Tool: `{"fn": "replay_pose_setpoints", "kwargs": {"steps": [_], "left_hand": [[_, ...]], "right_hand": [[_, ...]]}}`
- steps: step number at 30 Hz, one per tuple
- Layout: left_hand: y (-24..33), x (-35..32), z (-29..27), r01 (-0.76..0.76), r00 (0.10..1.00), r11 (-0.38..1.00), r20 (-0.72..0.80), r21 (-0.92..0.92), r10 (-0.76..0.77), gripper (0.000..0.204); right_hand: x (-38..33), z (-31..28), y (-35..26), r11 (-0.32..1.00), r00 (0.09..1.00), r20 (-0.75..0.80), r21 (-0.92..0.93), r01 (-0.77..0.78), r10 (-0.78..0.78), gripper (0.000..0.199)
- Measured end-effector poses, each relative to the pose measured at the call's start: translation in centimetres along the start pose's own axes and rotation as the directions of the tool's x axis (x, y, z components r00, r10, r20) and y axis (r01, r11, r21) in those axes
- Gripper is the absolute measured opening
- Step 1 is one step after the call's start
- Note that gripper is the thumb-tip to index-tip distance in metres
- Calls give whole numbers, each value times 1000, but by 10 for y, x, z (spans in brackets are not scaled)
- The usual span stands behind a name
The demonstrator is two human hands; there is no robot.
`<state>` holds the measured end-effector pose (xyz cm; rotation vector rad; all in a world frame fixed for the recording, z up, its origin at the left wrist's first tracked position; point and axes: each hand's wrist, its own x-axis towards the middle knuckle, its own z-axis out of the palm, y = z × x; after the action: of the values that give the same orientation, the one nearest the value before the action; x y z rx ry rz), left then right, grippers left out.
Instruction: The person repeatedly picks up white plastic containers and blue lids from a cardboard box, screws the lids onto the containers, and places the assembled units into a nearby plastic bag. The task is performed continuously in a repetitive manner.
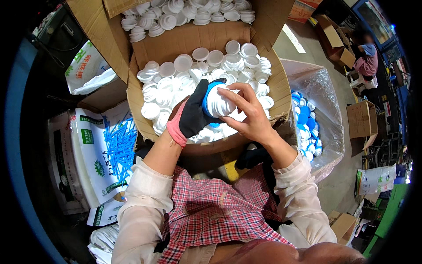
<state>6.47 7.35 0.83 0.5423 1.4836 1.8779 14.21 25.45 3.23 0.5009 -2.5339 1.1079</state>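
My left hand [193,115], in a black glove with a pink cuff, is wrapped round a blue lid-like ring [205,102]. A white ribbed, stepped plastic piece [220,102] sits against the blue ring. My bare right hand [249,112] grips the white piece from the right, thumb below and fingers on top. Both hands are above an open cardboard box [206,147] full of similar white ribbed pieces [169,90]. Part of the blue ring is hidden by the glove.
Behind, a second carton section holds more white pieces [176,13]. Right stands a plastic-lined box [332,110] of blue-and-white pieces [307,125]. Thin blue plastic sticks [118,147] lie on white printed sacks [90,158] at left. A person [365,59] sits far right near cartons [362,121].
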Motion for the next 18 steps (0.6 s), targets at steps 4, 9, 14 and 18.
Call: {"fn": "replay_pose_setpoints", "kwargs": {"steps": [4,9,14,18], "left_hand": [[1,-1,1,-19,1000,979,-20,201,23,53],[8,-3,7,134,991,989,-19,-61,-135,46],[2,1,6,5,1000,1000,-23,-4,-5,60],[-7,4,2,23,996,999,-87,46,-19,52]], "right_hand": [[-1,1,1,1000,1000,3,-25,17,-17,65],[1,-2,4,1000,1000,-11,24,12,-12,72],[-2,-11,20,925,967,-46,308,-223,249,80],[-1,-6,21,774,905,62,496,-394,421,76]]}}
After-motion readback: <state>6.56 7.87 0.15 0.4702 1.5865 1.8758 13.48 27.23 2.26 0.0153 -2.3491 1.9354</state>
